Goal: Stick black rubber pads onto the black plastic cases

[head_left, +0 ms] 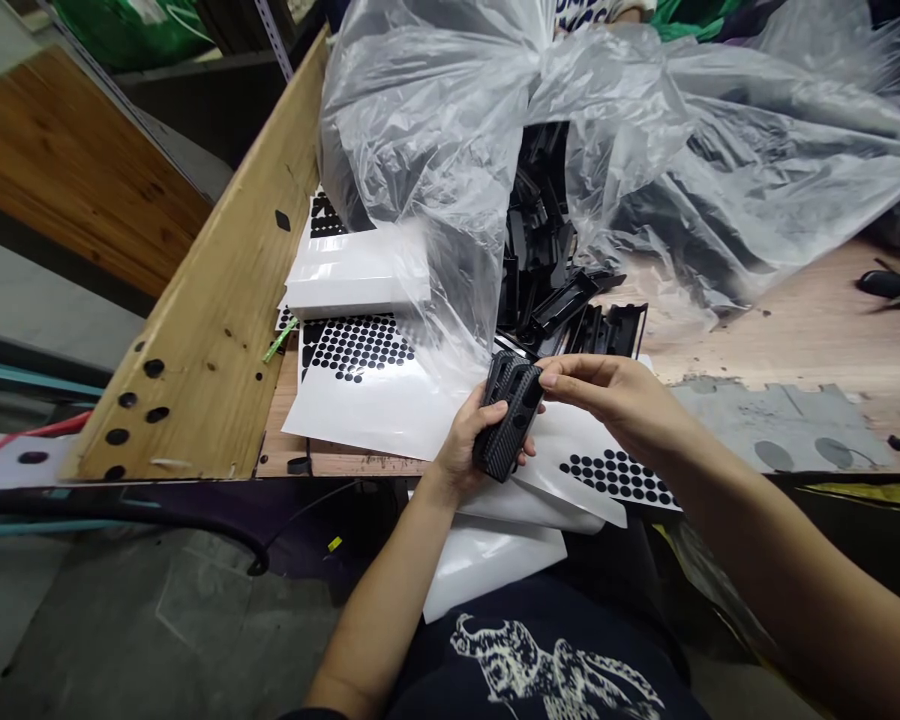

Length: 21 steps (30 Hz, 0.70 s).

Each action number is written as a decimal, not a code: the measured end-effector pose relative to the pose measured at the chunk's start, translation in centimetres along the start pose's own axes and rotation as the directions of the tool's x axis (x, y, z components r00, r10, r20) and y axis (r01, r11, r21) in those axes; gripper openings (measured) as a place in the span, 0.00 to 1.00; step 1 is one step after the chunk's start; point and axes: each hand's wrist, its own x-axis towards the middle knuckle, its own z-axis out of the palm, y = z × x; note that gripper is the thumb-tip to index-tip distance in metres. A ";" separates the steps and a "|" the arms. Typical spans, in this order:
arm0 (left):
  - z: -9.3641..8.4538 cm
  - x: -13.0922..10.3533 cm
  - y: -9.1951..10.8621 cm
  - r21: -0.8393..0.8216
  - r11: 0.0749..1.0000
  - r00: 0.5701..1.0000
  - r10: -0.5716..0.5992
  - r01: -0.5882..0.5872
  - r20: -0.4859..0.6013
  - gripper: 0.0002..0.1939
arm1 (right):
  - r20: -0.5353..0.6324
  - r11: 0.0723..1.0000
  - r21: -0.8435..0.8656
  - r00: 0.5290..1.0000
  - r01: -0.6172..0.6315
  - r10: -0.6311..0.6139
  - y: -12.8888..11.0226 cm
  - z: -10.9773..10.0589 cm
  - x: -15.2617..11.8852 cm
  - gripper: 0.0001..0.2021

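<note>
Above the table's front edge, my left hand (463, 445) is wrapped round a black plastic part (511, 425) with a carbon-weave pattern and recessed slots. The part is tilted. My right hand (604, 390) has thumb and forefinger pinched together at the part's upper right end; whatever is between those fingertips is hidden. Below my hands lies a white sheet of round black stickers (622, 478). Another sticker sheet (360, 400) lies to the left, partly bare. Just beyond my hands, several black plastic parts (562, 305) lie heaped at the mouth of a clear plastic bag (435, 130).
A wooden side board (217, 260) with round black stickers on it borders the table at left. A white folded sheet (356, 270) lies beside the bag. At right are a grey patch (780, 425) and a black object (892, 287). Part of another person shows behind the bag.
</note>
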 end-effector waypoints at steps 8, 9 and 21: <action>0.2 0.0 0.0 0.005 1.000 1.000 0.007 -0.007 -0.003 0.28 | -0.057 0.995 -0.088 0.997 0.043 -0.048 0.0 0.0 -0.4 0.16; 0.3 -0.1 0.1 0.007 1.000 1.000 0.006 -0.006 -0.007 0.28 | -0.067 0.993 -0.106 0.997 0.043 -0.050 -0.1 0.0 -0.4 0.17; 0.1 -0.1 -0.1 0.016 1.000 0.999 0.026 -0.027 0.018 0.28 | -0.106 0.953 -0.260 0.977 0.154 -0.187 0.0 0.4 -0.7 0.18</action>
